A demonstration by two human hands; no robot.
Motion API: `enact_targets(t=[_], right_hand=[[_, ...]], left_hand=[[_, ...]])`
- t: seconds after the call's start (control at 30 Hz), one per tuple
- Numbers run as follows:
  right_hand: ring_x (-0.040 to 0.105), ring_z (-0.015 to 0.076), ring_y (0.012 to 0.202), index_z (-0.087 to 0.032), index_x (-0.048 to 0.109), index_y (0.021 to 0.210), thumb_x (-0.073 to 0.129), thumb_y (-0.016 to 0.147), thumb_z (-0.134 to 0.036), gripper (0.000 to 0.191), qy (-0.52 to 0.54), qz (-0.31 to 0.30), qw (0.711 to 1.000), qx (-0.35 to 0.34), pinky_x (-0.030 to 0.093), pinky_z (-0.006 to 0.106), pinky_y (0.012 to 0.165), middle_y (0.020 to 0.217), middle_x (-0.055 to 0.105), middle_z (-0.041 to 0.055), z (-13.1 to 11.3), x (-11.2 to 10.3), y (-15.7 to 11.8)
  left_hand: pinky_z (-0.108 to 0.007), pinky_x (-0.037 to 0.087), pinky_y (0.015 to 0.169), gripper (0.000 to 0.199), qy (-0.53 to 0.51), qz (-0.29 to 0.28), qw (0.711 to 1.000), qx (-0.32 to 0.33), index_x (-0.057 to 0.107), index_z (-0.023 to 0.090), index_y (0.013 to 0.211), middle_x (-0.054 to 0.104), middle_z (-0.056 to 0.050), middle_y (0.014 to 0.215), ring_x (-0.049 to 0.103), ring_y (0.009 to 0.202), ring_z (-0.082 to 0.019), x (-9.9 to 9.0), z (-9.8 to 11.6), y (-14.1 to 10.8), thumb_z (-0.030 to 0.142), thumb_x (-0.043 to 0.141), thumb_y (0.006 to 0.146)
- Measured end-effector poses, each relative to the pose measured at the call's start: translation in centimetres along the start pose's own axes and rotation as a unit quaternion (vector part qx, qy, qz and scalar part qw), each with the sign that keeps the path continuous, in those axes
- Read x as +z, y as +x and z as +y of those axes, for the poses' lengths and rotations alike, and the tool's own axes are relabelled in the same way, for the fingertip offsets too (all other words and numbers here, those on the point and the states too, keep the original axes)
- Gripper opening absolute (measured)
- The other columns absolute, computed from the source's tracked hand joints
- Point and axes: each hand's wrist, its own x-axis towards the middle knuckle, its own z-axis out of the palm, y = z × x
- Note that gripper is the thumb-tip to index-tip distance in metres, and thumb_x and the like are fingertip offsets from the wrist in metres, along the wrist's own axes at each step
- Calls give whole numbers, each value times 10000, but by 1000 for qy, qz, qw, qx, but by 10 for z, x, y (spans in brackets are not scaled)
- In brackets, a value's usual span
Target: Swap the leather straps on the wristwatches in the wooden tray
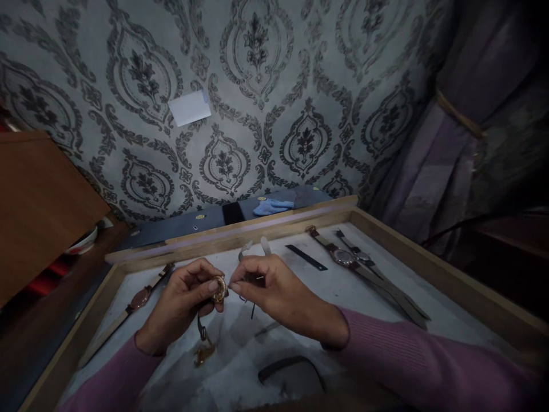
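Gold watch (220, 289); mauve sleeves (394, 346); grey damask wallpaper (261, 123).

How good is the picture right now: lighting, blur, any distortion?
Head view: dim overall, the curtain fading into darkness at right; head view: soft, so fine detail on the watch in the left hand is lost; head view: wide-angle stretch, the right sleeve widening and blurring toward the lower corner.

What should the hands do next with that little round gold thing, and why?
Maybe the right hand should work gently at the rim of the round gold piece: it's small, the left hand holds it above the tray, and the right fingertips are pinched close beside it.
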Motion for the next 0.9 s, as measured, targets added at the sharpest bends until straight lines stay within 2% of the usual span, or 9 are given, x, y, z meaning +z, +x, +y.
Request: enact_targets(t=[0.43, 0.67, 0.9], right_hand=[[360, 72, 518, -128, 620, 659, 590, 775, -129, 120, -20, 5, 1000, -13, 287, 204, 496, 538, 448, -48, 5, 1, -1], [392, 77, 544, -123, 634, 665, 582, 782, -126, 128, -42, 12, 999, -18, 301, 202, 505, 572, 488, -33, 6, 1, -1], [402, 77, 554, -121, 627, 662, 589, 777, -130, 122, -14, 4, 1000, -28, 307, 206, 514, 590, 493, -30, 5, 2, -1]], left_hand=[[-133, 336, 416, 271, 10, -17, 1000, 1, 643, 127, 738, 639, -10, 606, 591, 501, -94, -1, 0, 2, 314, 830, 678], [-118, 332, 408, 252, 15, -29, 999, 1, 643, 123, 729, 634, -9, 606, 591, 502, -90, -3, -1, 1, 301, 819, 695], [-120, 345, 420, 198, 17, -42, 999, -5, 674, 140, 797, 639, -12, 639, 613, 533, -100, -6, -3, 2, 284, 793, 730]])
